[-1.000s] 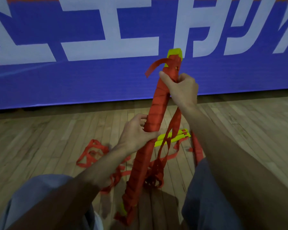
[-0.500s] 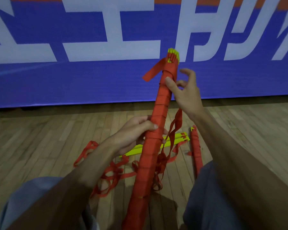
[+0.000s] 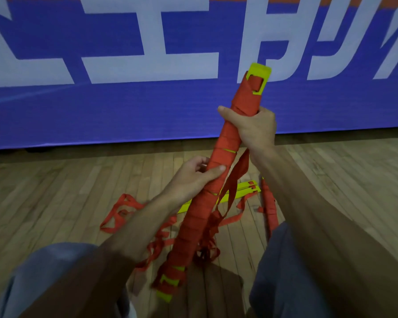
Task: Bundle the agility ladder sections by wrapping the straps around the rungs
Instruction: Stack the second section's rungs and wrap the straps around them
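I see loose red straps [image 3: 124,211] lying on the wooden floor [image 3: 55,191] at left. My left hand [image 3: 193,175] has its grip clenched around the middle of the strap-wrapped bundle [image 3: 200,207], held tilted between my knees. My right hand [image 3: 255,127] grasps it near the yellow top end; a second bundle [image 3: 269,205] lies on the floor.

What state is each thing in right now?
Wrapped bundle: held up, tilted, strap wound along nearly its whole length.
Loose strap: hanging unwound beside it.
Left hand: gripping mid-bundle.
Right hand: gripping near the top.
Second bundle: lying on the floor.
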